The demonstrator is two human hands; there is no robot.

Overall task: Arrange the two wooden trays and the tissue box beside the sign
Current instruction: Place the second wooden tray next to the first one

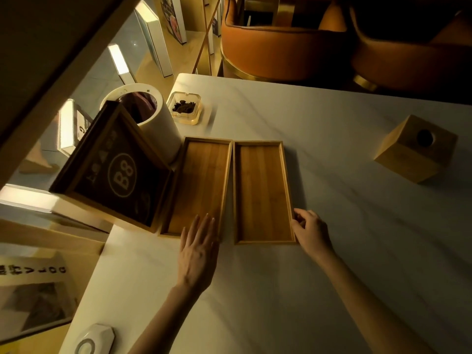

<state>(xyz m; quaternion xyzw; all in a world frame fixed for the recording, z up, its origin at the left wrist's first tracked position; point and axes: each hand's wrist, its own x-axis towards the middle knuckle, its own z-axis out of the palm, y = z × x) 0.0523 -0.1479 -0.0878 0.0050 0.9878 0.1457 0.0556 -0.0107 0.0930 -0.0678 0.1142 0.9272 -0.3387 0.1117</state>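
Two long shallow wooden trays lie side by side on the pale marble table point(332, 264). The left tray point(199, 180) touches the dark framed sign marked "B8" point(115, 172), which stands tilted at the table's left edge. The right tray point(263, 190) lies just beside the left one, a thin gap between them. My left hand point(198, 254) lies flat, fingers spread, over the near right corner of the left tray. My right hand point(310, 231) pinches the near right rim of the right tray. The wooden cube tissue box point(416, 149), with a round hole on top, stands apart at the far right.
A white cylindrical bin point(153, 118) stands behind the sign. A square glass ashtray point(185, 107) with dark ash sits beside it. A white call device point(94, 341) lies at the near left corner. Orange chairs point(281, 44) stand beyond the table's far edge.
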